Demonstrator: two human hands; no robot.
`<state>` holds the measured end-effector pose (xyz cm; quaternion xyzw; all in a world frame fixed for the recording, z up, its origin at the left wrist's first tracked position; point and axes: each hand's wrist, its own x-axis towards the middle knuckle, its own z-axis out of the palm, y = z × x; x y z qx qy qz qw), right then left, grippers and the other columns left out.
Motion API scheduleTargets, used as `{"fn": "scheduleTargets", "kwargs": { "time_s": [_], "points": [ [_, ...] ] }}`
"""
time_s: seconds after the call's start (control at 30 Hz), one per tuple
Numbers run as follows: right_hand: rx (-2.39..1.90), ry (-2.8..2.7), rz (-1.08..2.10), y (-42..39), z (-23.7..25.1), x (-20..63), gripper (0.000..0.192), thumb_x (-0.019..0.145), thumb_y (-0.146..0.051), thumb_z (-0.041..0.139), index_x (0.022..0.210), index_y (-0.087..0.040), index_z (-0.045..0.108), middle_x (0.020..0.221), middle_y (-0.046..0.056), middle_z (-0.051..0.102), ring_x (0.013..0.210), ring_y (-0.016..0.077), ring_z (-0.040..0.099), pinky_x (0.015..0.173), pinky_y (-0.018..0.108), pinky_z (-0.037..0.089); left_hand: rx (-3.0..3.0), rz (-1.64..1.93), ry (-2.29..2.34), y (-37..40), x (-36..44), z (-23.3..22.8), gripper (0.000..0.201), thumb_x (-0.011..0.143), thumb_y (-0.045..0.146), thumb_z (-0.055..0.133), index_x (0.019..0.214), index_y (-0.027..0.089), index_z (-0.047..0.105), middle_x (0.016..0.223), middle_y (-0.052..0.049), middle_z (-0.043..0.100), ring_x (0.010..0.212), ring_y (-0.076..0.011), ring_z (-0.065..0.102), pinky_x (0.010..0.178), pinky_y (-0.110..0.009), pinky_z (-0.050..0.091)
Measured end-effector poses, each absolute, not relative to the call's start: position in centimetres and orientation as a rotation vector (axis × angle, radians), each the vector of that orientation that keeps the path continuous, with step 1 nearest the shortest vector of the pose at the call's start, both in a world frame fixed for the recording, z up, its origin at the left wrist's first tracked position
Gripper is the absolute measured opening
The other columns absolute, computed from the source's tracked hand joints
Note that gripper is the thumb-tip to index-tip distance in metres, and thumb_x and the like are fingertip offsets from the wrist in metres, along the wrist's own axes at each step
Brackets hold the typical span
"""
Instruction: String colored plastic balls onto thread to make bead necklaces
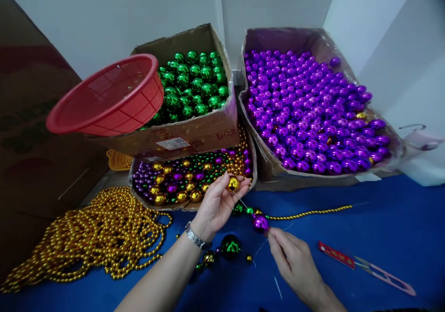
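Palm up, my left hand [218, 203] holds a shiny gold bead [233, 184] between thumb and fingers, above the near edge of a box of mixed beads. A thin thread [242, 201] runs from this bead down to a small green bead [250, 211] and a larger purple bead [260, 223]. My right hand [295, 261] is closed in a pinch at the lower right of the purple bead; its fingertips partly hide what they grip. Below my left wrist, a large dark green bead [230, 247] and a gold-brown bead [209, 258] lie on the blue table.
Green balls fill a cardboard box [205, 133], with a red basket [114, 122] tilted on its left. A box [259, 149] of purple balls stands right. Gold bead strands [104, 233] heap at left. Thread snips [385, 275] and a red packet [336, 255] lie right.
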<state>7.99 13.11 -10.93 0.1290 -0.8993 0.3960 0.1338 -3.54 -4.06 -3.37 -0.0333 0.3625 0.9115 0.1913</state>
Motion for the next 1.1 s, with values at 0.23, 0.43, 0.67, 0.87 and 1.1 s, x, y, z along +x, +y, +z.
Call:
{"fn": "scheduleTargets", "kwargs": {
  "time_s": [0.23, 0.43, 0.67, 0.87, 1.1],
  "points": [
    [0.352, -2.639, 1.126, 13.2, -10.9, 7.9, 0.025, 0.094, -0.02, 0.035, 0.074, -0.02, 0.05, 0.066, 0.002, 0.056, 0.064, 0.0164, 0.058, 0.064, 0.027, 0.044, -0.072, 2.603, 1.096, -3.9, -3.3, -3.1, 0.014, 0.084, 0.025, 0.061, 0.088, 0.013, 0.057, 0.094, -0.008, 0.066, 0.105, -0.027, 0.061, 0.098, -0.04, 0.045],
    [0.381, -2.585, 1.028, 13.1, -11.5, 7.9, 0.019, 0.093, -0.017, 0.038, 0.086, -0.02, 0.056, 0.068, 0.002, 0.059, 0.069, 0.018, 0.062, 0.067, 0.028, 0.045, 0.003, 2.658, 1.222, -3.4, -2.8, -3.4, 0.013, 0.084, 0.023, 0.06, 0.091, 0.017, 0.052, 0.094, -0.004, 0.063, 0.102, -0.0225, 0.062, 0.093, -0.039, 0.047],
    [0.32, -2.551, 1.044, 12.8, -11.0, 7.6, 0.02, 0.094, -0.019, 0.037, 0.095, -0.019, 0.057, 0.076, 0.004, 0.065, 0.066, 0.0166, 0.064, 0.062, 0.026, 0.046, 0.165, 2.593, 1.518, -2.6, -1.1, -4.8, 0.026, 0.081, 0.017, 0.063, 0.1, 0.022, 0.045, 0.109, -0.005, 0.059, 0.094, -0.0181, 0.062, 0.077, -0.031, 0.051],
    [0.36, -2.517, 0.876, 13.2, -11.8, 7.7, 0.021, 0.093, -0.017, 0.038, 0.099, -0.017, 0.058, 0.08, 0.007, 0.067, 0.072, 0.0197, 0.065, 0.067, 0.03, 0.048, 0.173, 2.53, 1.69, -3.0, -0.8, -5.1, 0.029, 0.079, 0.018, 0.065, 0.099, 0.02, 0.044, 0.11, -0.009, 0.06, 0.093, -0.0185, 0.062, 0.08, -0.033, 0.049],
    [0.297, -2.557, 1.033, 12.8, -11.9, 7.5, 0.022, 0.095, -0.024, 0.035, 0.098, -0.019, 0.057, 0.079, 0.006, 0.067, 0.069, 0.0194, 0.065, 0.062, 0.029, 0.048, 0.135, 2.532, 1.736, -2.6, 0.0, -5.5, 0.037, 0.077, 0.019, 0.067, 0.105, 0.021, 0.042, 0.109, -0.009, 0.061, 0.095, -0.0189, 0.062, 0.086, -0.037, 0.046]
  ]
}}
